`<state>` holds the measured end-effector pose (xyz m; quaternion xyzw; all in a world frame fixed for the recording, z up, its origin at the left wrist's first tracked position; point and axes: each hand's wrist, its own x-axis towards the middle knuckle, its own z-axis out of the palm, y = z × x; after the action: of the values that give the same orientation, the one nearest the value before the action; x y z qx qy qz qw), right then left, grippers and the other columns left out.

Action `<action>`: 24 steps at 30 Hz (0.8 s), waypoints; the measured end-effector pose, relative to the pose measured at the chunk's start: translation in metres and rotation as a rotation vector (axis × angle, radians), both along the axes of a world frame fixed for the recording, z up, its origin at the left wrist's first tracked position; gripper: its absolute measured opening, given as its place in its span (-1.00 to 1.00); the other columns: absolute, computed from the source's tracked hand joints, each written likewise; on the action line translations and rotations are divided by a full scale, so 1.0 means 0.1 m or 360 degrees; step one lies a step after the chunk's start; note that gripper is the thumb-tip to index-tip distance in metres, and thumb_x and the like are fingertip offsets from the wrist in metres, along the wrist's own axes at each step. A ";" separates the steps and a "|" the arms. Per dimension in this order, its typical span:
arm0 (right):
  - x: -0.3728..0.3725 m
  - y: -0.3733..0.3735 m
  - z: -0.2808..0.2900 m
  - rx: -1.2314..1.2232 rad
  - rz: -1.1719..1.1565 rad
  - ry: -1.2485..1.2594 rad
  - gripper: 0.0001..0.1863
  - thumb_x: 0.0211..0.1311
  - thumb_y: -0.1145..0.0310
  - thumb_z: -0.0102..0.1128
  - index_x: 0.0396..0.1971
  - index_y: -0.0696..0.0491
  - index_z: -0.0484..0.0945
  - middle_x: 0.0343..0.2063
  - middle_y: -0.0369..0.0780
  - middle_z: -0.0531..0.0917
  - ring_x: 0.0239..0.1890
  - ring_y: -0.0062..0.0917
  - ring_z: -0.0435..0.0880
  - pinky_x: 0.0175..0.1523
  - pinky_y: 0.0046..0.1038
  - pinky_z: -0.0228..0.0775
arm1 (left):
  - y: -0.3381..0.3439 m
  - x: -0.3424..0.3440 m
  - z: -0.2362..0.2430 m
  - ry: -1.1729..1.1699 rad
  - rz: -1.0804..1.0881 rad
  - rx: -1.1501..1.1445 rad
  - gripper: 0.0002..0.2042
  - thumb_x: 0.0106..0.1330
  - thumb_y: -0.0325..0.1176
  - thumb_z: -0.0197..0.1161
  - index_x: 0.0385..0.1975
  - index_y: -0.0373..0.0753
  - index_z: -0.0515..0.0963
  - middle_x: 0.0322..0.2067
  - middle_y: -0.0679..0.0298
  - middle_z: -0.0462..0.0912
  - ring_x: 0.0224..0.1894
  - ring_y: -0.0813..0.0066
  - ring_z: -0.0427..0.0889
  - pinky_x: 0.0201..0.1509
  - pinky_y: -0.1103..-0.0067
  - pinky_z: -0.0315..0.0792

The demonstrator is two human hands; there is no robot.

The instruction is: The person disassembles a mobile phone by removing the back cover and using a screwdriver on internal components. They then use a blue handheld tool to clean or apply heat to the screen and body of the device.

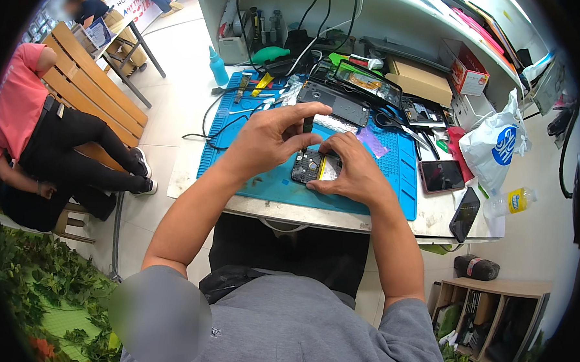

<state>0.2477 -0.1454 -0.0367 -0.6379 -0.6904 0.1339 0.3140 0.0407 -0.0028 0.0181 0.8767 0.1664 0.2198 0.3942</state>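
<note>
At left, a blue squeeze bottle [218,68] stands by the blue mat [341,201]; the left hand [266,141] is above the mat, thumb and index finger apart, a small dark piece [308,125] between them, though whether it is gripped cannot be told. At centre, near the mat's front edge, the opened phone [307,167] is held between thumb and fingers of the right hand [356,169]; farther right lies a dark-screened smartphone [441,176].
</note>
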 end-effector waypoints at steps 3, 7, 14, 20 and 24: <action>0.00 0.01 0.00 0.0006 0.0016 -0.0003 -0.29 -0.18 0.09 0.86 -0.04 0.10 0.68 -0.07 -0.12 0.70 0.09 -0.15 0.64 0.24 -0.15 0.53 | 0.02 0.01 -0.12 -0.0406 -0.0165 -0.0077 -0.43 0.40 -0.58 0.55 0.42 -0.13 0.66 -0.11 0.27 0.84 -0.14 0.59 0.83 0.01 0.58 0.71; -0.01 0.00 0.04 -0.0032 -0.0011 0.0003 -0.29 -0.17 0.08 0.86 -0.05 0.10 0.68 -0.06 -0.11 0.70 0.09 -0.14 0.64 0.23 -0.15 0.53 | 0.03 -0.05 -0.07 -0.0221 -0.0028 0.0033 -0.43 0.45 -0.60 0.50 0.45 -0.13 0.63 -0.06 0.20 0.87 -0.05 0.49 0.88 0.12 0.53 0.72; 0.01 0.02 0.00 -0.0002 0.0030 -0.0017 -0.30 -0.14 0.04 0.85 -0.06 0.10 0.67 -0.08 -0.11 0.70 0.09 -0.13 0.63 0.22 -0.16 0.54 | 0.05 -0.09 -0.11 -0.0374 -0.0072 0.0175 -0.41 0.40 -0.56 0.56 0.45 -0.16 0.63 -0.04 0.20 0.88 -0.11 0.50 0.87 0.06 0.53 0.75; 0.00 0.03 0.00 0.0066 0.0029 -0.0024 -0.32 -0.18 0.08 0.86 -0.12 0.13 0.68 -0.13 -0.10 0.72 0.04 -0.13 0.63 0.16 -0.14 0.53 | 0.03 -0.08 -0.07 -0.0380 -0.0060 0.0288 -0.38 0.37 -0.53 0.59 0.45 -0.10 0.65 0.00 0.19 0.89 -0.09 0.45 0.89 0.09 0.48 0.77; 0.01 0.03 0.01 0.0039 0.0035 -0.0027 -0.31 -0.18 0.07 0.87 -0.11 0.13 0.68 -0.12 -0.10 0.72 0.05 -0.12 0.64 0.18 -0.13 0.53 | 0.04 -0.07 -0.12 -0.0372 -0.0101 0.0199 -0.37 0.36 -0.53 0.60 0.46 -0.05 0.65 -0.01 0.18 0.89 -0.11 0.43 0.89 0.08 0.48 0.77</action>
<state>0.2488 -0.1421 -0.0357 -0.6274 -0.7016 0.1232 0.3144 0.0340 0.0015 0.0065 0.8728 0.0775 0.3178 0.3624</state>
